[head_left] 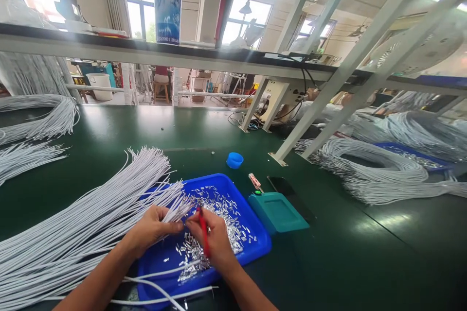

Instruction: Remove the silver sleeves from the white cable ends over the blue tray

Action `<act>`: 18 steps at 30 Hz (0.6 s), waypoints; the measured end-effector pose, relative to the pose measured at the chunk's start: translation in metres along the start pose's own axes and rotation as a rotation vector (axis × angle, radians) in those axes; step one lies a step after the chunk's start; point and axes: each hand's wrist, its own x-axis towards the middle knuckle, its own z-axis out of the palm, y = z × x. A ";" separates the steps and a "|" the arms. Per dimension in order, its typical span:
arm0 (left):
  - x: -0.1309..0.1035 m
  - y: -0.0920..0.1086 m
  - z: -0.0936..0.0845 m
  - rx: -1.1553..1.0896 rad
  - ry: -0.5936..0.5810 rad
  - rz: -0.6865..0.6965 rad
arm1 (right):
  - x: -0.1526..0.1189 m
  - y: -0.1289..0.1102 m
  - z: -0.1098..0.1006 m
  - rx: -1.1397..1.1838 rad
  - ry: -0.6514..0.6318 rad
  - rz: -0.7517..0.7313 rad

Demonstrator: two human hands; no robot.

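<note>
My left hand (155, 228) is closed around the ends of a small bunch of white wires (178, 209), thumb pressed along them. Close beside it, my right hand (215, 235) grips a red-handled tool (203, 233), perhaps small pliers; its tip is too small to make out. Both hands are over a blue tray (260, 240) scattered with small shiny metal terminals (233, 226). A thick bundle of white wires (95, 209) stretches from the lower left to the tray's left edge. A few loose wires (156, 284) cross the tray's near corner.
Right of the tray lie a teal box (280, 211), a dark phone (288, 189) and a blue cap (234, 160). White metal struts (317, 107) rise from the green table (328, 262). Coiled wires (383, 170) lie at right. A blue spray can (168, 5) stands on the shelf.
</note>
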 end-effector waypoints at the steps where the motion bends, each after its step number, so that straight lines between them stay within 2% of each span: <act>1: -0.001 0.001 0.000 -0.027 -0.025 0.005 | -0.001 0.000 0.000 0.080 -0.033 0.070; 3: -0.002 0.002 0.000 -0.078 -0.039 -0.011 | -0.003 0.000 0.001 0.137 -0.042 0.091; 6: -0.002 -0.001 -0.001 -0.117 -0.011 -0.069 | -0.005 0.000 0.002 0.010 0.026 -0.078; 7: -0.002 -0.002 -0.001 -0.110 -0.008 -0.073 | -0.004 -0.001 0.001 0.024 0.037 -0.093; 10: -0.006 -0.002 -0.002 -0.034 0.015 0.006 | 0.005 -0.008 -0.008 0.245 0.094 0.011; 14: -0.014 0.003 -0.002 0.048 0.072 0.080 | 0.020 -0.013 -0.032 0.628 0.295 0.161; 16: -0.014 0.006 -0.003 0.114 0.026 0.092 | 0.023 -0.010 -0.042 0.640 0.299 0.200; 18: -0.009 0.011 -0.004 0.255 0.025 0.139 | 0.022 -0.002 -0.045 0.517 0.222 0.235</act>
